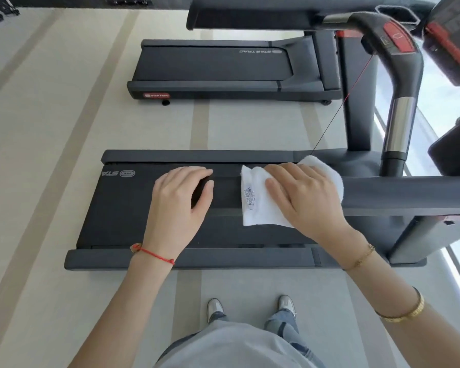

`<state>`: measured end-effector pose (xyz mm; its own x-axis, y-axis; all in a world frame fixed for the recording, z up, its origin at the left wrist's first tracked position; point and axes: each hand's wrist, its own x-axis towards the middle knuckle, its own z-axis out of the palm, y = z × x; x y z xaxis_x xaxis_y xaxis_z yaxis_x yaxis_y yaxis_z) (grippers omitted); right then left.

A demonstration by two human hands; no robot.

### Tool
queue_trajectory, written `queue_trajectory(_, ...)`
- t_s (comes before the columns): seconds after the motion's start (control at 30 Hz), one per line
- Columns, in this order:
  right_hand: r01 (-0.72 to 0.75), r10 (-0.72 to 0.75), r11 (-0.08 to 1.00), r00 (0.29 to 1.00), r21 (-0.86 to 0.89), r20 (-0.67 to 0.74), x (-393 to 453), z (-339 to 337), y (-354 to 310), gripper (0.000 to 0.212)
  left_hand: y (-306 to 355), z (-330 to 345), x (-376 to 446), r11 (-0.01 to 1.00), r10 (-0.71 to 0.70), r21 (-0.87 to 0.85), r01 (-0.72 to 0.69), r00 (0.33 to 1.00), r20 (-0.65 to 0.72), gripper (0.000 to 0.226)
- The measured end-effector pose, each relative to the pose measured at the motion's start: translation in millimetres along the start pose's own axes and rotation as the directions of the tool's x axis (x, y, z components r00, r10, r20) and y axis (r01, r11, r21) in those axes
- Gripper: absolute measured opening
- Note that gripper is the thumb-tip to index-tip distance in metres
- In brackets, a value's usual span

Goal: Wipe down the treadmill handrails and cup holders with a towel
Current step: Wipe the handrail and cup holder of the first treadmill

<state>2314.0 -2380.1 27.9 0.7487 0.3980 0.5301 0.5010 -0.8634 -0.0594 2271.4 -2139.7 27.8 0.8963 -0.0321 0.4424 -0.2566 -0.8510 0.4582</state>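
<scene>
The near treadmill handrail (398,195) is a dark grey bar running from mid-frame to the right edge. A white towel (255,208) with a printed label is draped over it. My right hand (306,200) lies flat on the towel and presses it against the rail, fingers spread. My left hand (178,205) grips the rail's free end, fingers curled over it, just left of the towel. The far handrail (250,18) crosses the top. A black cup holder (454,147) sits at the right edge, only partly in view.
Below my hands lies the treadmill belt (133,208) between its side rails. A curved front bar with a red stop button (398,38) and a thin red safety cord (343,102) rises at right. A second treadmill (213,67) stands beyond. My shoes (215,309) stand on the floor beside the deck.
</scene>
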Motion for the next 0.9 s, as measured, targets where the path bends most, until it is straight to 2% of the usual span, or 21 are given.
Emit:
queue_trajectory(0.1,-0.042,0.038,0.994,0.998,-0.102,-0.044,15,11,-20,0.042,-10,-5,-5,0.998,-0.040,-0.037,0.041,0.999,0.018,0.031)
queue_trajectory(0.2,-0.023,0.015,0.995,0.997,-0.102,-0.075,32,24,-53,0.042,-18,-10,-8,0.996,-0.041,-0.075,0.043,0.999,0.034,0.033)
queue_trajectory(0.33,0.027,-0.027,0.992,1.000,-0.127,-0.002,49,40,-96,0.035,-31,-17,-11,0.987,-0.070,-0.141,0.076,0.996,0.047,0.038)
queue_trajectory(0.4,0.058,-0.056,0.988,0.998,-0.141,0.017,53,44,-102,0.032,-37,-21,-12,0.984,-0.083,-0.156,0.090,0.995,0.053,0.041)
queue_trajectory(0.53,0.055,-0.057,0.997,0.998,-0.060,-0.024,49,32,-89,0.033,-41,-24,-12,0.980,-0.071,-0.181,0.083,0.995,0.076,0.035)
queue_trajectory(0.6,-0.005,0.007,0.997,1.000,-0.071,0.025,41,27,-73,0.035,-42,-22,-12,0.982,-0.056,-0.174,0.070,0.995,0.085,0.036)
queue_trajectory(0.67,-0.100,0.138,0.959,0.982,-0.265,0.127,37,24,-60,0.031,-44,-22,-13,0.982,-0.049,-0.179,0.063,0.995,0.084,0.037)
queue_trajectory(0.73,-0.157,0.289,0.881,0.926,-0.447,0.244,42,22,-56,0.032,-45,-22,-12,0.981,-0.050,-0.183,0.066,0.995,0.086,0.037)
queue_trajectory(0.77,-0.156,0.313,0.889,0.894,-0.431,0.321,47,19,-56,0.033,-45,-22,-12,0.982,-0.049,-0.180,0.064,0.995,0.085,0.037)
queue_trajectory(0.87,-0.290,0.317,0.948,0.833,-0.130,0.453,70,15,-67,0.038,-44,-20,-13,0.984,-0.045,-0.168,0.057,0.996,0.077,0.037)
queue_trajectory(0.9,-0.273,0.290,0.957,0.851,-0.102,0.438,73,18,-74,0.038,-44,-20,-13,0.984,-0.047,-0.169,0.059,0.996,0.072,0.037)
